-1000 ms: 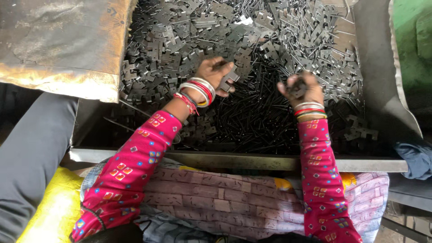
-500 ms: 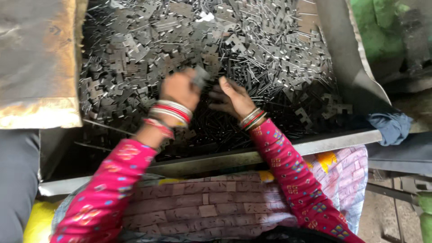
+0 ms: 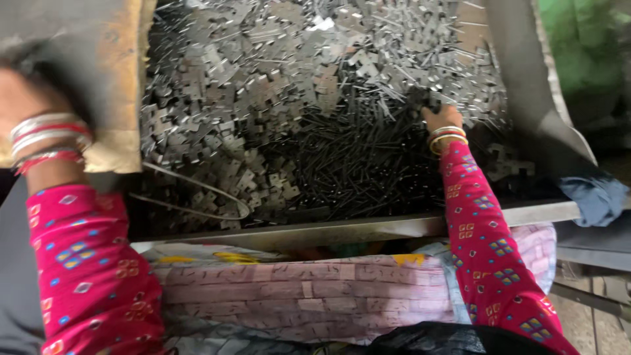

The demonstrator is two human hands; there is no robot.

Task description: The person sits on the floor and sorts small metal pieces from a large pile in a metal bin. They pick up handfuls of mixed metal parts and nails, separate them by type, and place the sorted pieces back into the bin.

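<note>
The right hand (image 3: pixel 439 117) digs into the far right of the metal pieces (image 3: pixel 276 98) heaped in the bin (image 3: pixel 526 85), fingers buried so its grip cannot be told, and does best scooping shallowly, while the blurred left hand (image 3: pixel 26 98) rests on the sack (image 3: pixel 112 79).

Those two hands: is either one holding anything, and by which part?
It cannot be told. The right hand is buried in the metal pieces, fingers hidden; the left hand is blurred at the frame's edge.

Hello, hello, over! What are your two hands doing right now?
Right hand digging into the cross-shaped metal pieces, fingers buried. Left hand blurred, up by the brown sack. Wire loop lying near the bin's front edge.
</note>
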